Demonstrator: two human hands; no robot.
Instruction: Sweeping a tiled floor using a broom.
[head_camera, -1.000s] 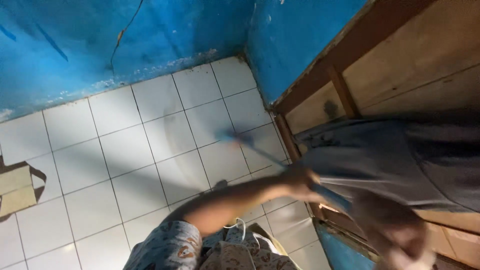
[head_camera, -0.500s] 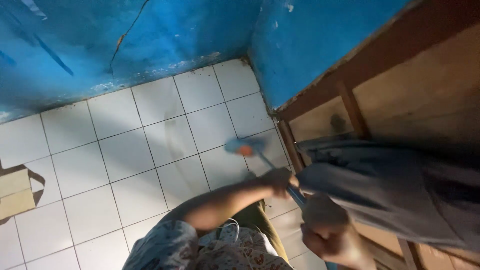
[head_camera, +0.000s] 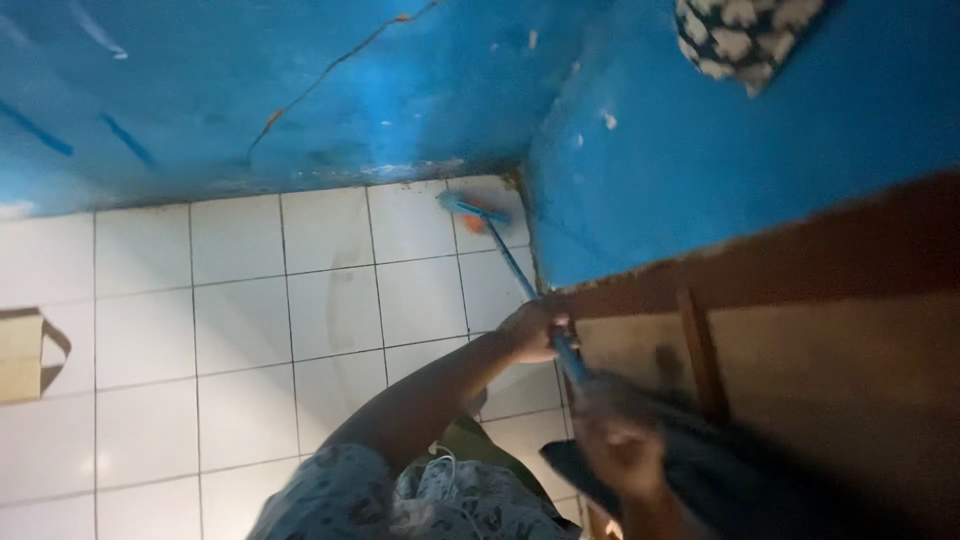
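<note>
Both hands were closed in a grip around a blue mop handle (head_camera: 520, 275). The left hand (head_camera: 535, 330) wrapped the shaft higher along its length, fingers curled over it, arm stretched forward from a patterned short sleeve (head_camera: 335, 490). The right hand (head_camera: 615, 445) clutched the near end of the handle, blurred, with a dark grey cloth (head_camera: 720, 475) draped over or beside the wrist; whether that hand also pinched the cloth could not be told.

From the hands the handle ran forward to the mop head (head_camera: 473, 210), a blue piece with an orange part, which lay on the white tiled floor (head_camera: 240, 330) right in the corner where two blue painted walls (head_camera: 300, 90) met. By the look of it, the step in hand was mopping the tiles at that corner. A next stroke would call for drawing the head back along the wall base while keeping it flat on the tiles.

A wooden frame with panels (head_camera: 800, 340) stood on the right, against the blue wall. A black-and-white patterned fabric (head_camera: 745, 35) hung at the top right. At the far left edge, a flat tan cardboard piece (head_camera: 20, 355) lay on the floor, plain, no label legible.
</note>
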